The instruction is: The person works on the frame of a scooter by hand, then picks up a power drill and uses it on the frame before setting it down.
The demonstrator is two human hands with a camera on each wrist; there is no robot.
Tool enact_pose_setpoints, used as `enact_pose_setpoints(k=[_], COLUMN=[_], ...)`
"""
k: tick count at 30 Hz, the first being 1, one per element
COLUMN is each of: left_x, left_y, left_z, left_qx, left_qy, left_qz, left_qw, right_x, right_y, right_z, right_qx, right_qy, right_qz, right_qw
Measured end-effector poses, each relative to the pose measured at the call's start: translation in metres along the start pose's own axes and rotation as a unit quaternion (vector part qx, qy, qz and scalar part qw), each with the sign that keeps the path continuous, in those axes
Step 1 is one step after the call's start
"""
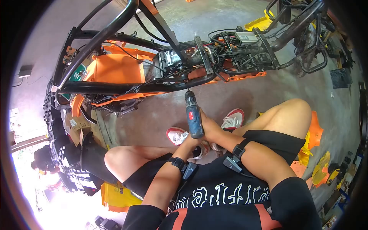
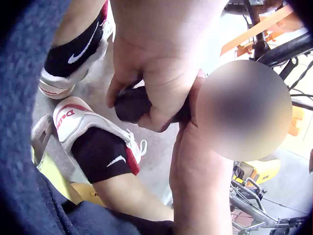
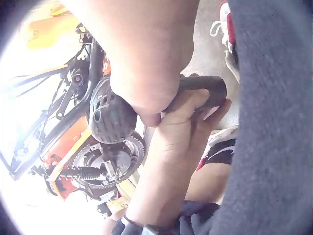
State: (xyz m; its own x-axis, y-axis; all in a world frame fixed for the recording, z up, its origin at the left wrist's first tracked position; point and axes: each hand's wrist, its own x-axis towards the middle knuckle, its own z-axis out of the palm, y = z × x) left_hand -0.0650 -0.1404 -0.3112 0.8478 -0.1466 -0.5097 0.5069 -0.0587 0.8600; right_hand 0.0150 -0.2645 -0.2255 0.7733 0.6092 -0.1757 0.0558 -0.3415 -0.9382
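A blue cordless drill (image 1: 194, 122) with a black chuck points away from the body, its front end close to the lower tube of a black vehicle frame (image 1: 115, 88). My right hand (image 1: 208, 124) grips the drill's handle just behind its body. Lower on the same handle, the fingers of my left hand (image 2: 164, 83) wrap around the black end (image 2: 129, 105). In the right wrist view, the vented drill body (image 3: 112, 115) sticks out past my right hand, and my left hand (image 3: 178, 127) holds the handle's far end.
An orange panel (image 1: 117, 69) and loose cables sit in the frame. A toothed sprocket (image 3: 139, 152) shows below the drill. Yellow plastic parts (image 1: 115, 197) and an orange piece (image 1: 315, 128) lie beside the knees. A cardboard box (image 1: 78, 122) stands at left; shoes (image 1: 233, 119) rest below the hands.
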Motion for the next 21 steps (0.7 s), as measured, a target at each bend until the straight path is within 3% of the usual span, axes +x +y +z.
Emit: enact_pose_setpoints(k=[3, 5, 10, 11, 12, 13, 14, 16, 17, 19, 20, 21], left_x=[0.000, 0.000, 0.000, -0.008, -0.027, -0.037, -0.038, -0.034, -0.022, 0.002, -0.009, -0.007], left_y=[0.000, -0.001, 0.002, 0.033, 0.094, 0.127, 0.123, 0.097, 0.070, 0.017, 0.066, 0.059], left_z=[0.000, 0.000, -0.001, 0.005, 0.016, 0.022, 0.020, 0.008, 0.001, -0.007, 0.003, 0.002], left_qx=[-0.014, -0.022, -0.039, -0.037, -0.064, -0.091, -0.089, 0.047, 0.050, 0.074, 0.030, 0.029], left_qy=[0.004, 0.003, 0.005, 0.003, 0.055, 0.108, 0.108, 0.018, 0.014, -0.002, 0.003, -0.001], left_qz=[-0.038, -0.066, -0.127, -0.128, -0.215, -0.300, -0.299, -0.111, -0.109, -0.003, -0.143, -0.147], left_qw=[0.999, 0.998, 0.991, 0.991, 0.973, 0.944, 0.944, 0.993, 0.993, 0.997, 0.989, 0.989], right_x=[0.002, 0.001, 0.001, 0.000, -0.001, 0.000, 0.001, 0.000, 0.001, 0.005, 0.001, -0.001], right_y=[-0.001, 0.000, 0.016, 0.017, 0.020, 0.023, 0.025, 0.024, 0.024, 0.030, 0.033, 0.033], right_z=[0.000, 0.001, 0.006, 0.005, 0.007, 0.009, 0.009, 0.010, 0.011, 0.011, 0.014, 0.016], right_qx=[0.010, 0.010, -0.060, -0.091, -0.089, -0.091, -0.093, -0.100, -0.106, -0.083, -0.059, -0.058], right_qy=[-0.021, 0.012, 0.037, 0.039, 0.041, 0.053, 0.066, 0.052, 0.037, 0.044, 0.040, 0.041], right_qz=[0.009, -0.017, 0.017, 0.016, 0.018, 0.003, -0.012, 0.018, 0.051, 0.042, 0.031, 0.037], right_qw=[1.000, 1.000, 0.997, 0.995, 0.995, 0.994, 0.993, 0.993, 0.992, 0.995, 0.997, 0.997])
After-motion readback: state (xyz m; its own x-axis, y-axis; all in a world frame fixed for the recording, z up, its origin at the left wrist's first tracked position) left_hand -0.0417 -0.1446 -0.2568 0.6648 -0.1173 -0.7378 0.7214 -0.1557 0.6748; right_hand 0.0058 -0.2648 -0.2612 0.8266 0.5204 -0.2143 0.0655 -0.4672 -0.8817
